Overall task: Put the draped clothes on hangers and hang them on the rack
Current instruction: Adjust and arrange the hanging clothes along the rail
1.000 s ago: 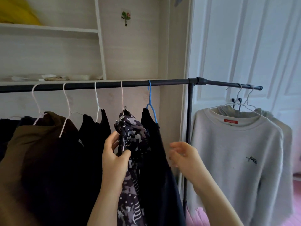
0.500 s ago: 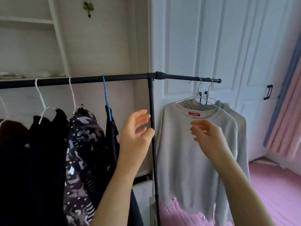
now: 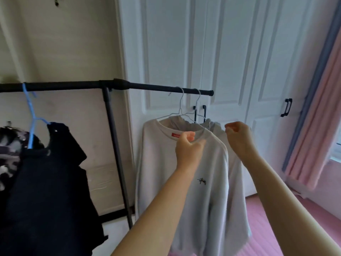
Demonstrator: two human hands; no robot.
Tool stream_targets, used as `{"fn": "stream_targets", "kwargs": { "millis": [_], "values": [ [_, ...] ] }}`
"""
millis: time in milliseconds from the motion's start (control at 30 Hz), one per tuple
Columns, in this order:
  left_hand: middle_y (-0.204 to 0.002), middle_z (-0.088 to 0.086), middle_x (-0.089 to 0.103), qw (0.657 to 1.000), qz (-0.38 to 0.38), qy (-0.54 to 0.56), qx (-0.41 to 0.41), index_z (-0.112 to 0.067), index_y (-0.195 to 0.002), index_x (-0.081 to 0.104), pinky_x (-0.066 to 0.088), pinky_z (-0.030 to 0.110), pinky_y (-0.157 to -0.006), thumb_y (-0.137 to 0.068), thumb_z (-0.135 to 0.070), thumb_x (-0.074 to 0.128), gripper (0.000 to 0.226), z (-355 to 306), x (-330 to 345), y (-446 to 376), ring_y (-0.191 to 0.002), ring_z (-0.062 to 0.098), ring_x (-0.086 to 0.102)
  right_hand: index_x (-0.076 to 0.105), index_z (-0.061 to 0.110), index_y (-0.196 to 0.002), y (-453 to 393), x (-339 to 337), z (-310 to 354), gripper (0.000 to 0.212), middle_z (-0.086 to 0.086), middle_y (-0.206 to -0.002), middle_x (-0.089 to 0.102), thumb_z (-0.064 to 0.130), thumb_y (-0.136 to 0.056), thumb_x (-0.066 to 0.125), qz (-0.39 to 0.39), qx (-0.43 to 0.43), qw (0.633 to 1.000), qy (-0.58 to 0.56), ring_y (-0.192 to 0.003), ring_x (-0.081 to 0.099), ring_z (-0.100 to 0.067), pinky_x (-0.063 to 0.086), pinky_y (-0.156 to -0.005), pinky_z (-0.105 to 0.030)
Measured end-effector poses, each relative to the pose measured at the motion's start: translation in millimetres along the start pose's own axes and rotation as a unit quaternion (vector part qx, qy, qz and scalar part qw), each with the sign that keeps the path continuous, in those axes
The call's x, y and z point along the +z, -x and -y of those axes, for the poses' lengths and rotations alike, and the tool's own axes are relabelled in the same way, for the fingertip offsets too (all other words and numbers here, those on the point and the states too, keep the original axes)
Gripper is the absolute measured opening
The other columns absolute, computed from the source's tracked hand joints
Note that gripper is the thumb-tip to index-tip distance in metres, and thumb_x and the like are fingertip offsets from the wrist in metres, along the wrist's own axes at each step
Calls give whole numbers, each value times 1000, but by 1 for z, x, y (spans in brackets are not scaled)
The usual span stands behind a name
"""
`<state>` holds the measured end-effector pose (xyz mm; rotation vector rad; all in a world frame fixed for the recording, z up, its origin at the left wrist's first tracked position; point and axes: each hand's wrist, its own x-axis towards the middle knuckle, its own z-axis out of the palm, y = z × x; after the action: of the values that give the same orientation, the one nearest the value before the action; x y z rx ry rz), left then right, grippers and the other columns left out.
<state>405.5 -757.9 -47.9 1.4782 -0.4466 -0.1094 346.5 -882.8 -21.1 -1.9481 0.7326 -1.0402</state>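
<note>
Head view, looking forward and slightly down along our own two bare arms. At the centre hangs a pale grey sweatshirt (image 3: 184, 182), already on a white wire hanger (image 3: 181, 115) hooked over the black rack rail (image 3: 166, 89), near the rail's right end. Our left hand (image 3: 188, 147) grips the sweatshirt at the front of its collar, fingers curled and pinching the neckline just beside a small red label (image 3: 175, 135), probably to tug the collar straight on the hanger. Our right hand (image 3: 238, 137) hovers beside the garment's right shoulder with its fingers loosely curled; it seems to hold nothing, though we cannot tell whether the fingertips brush the fabric. It looks placed to settle that shoulder.

Directly behind the sweatshirt a second light garment (image 3: 214, 126) hangs on its own white hanger (image 3: 198, 100), the two pressed close together. Left of the rack's upright post (image 3: 114, 145), a dark garment (image 3: 48, 182) hangs from a blue hanger (image 3: 30, 115), and a black-and-white patterned piece (image 3: 9, 150) shows at the far left edge.

White panelled doors (image 3: 230, 61) with dark handles stand behind the rack, a pink curtain (image 3: 317, 126) falls on the right, and the floor (image 3: 262, 209) below is pink. We see no draped clothes waiting from this angle.
</note>
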Motion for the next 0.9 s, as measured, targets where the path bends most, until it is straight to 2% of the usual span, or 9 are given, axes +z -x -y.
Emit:
{"fn": "stream_targets", "kwargs": {
  "millis": [67,133,200,233,300,600,700,800,900],
  "values": [
    [-118,-1,53,999,-20,-38,8,-16,-119,54,44,28,-89,-82,-28,67,41,8,27,-11,-110,17,53,66,12,-103,-24,-4,-17,26,-6,-100,66,17,-88,45,4,19,1000,22,-99,59,-28,48,-86,-35],
    [-125,2,48,995,-39,-87,17,-16,-121,50,42,31,-87,-82,-32,65,44,13,49,-21,-116,23,48,60,22,-80,-42,-5,-31,19,-2,-78,57,23,-81,41,20,33,998,51,-87,52,-25,42,-72,-32],
    [-135,6,40,989,-48,-139,2,-16,-128,45,38,33,-89,-82,-36,65,54,18,67,-29,-122,30,40,65,16,-99,-53,-2,-44,26,-10,-98,65,23,-87,44,59,43,993,88,-100,56,-31,44,-81,-35],
    [-139,7,35,986,-50,-159,-14,-16,-133,41,38,36,-92,-82,-39,66,62,21,76,-33,-125,32,37,61,9,-119,-57,0,-51,34,-15,-120,63,21,-91,45,79,47,990,103,-115,54,-33,43,-94,-36],
    [-144,8,29,981,-57,-180,-38,-18,-139,35,40,41,-98,-78,-47,68,75,30,87,-42,-128,35,33,52,5,-133,-62,3,-60,42,-16,-137,54,18,-94,44,114,51,986,114,-127,48,-34,39,-105,-38],
    [-145,6,28,970,-103,-215,-45,-25,-140,31,37,51,-102,-69,-57,72,88,45,101,-61,-129,35,32,66,11,-115,-67,11,-70,29,-12,-112,69,25,-96,50,166,-31,979,111,-106,61,-28,38,-76,-24],
    [-140,6,31,972,-96,-213,-35,-23,-133,38,37,51,-101,-70,-46,73,75,44,96,-59,-126,33,34,66,16,-113,-68,16,-68,26,-11,-100,71,28,-94,53,170,-44,980,97,-97,64,-26,37,-68,-23],
    [-126,6,38,981,-91,-171,-9,-19,-111,46,36,36,-92,-75,-21,67,42,38,85,-54,-118,30,37,65,16,-114,-66,25,-63,26,-10,-90,69,28,-95,51,188,-62,974,108,-88,62,-25,37,-65,-25],
    [-112,0,40,983,-93,-159,27,-18,-100,45,28,28,-84,-77,-3,55,30,39,68,-47,-109,25,39,65,15,-110,-63,33,-57,25,-4,-79,59,24,-97,47,200,-65,973,91,-78,53,-22,35,-62,-25]
  ]
}}
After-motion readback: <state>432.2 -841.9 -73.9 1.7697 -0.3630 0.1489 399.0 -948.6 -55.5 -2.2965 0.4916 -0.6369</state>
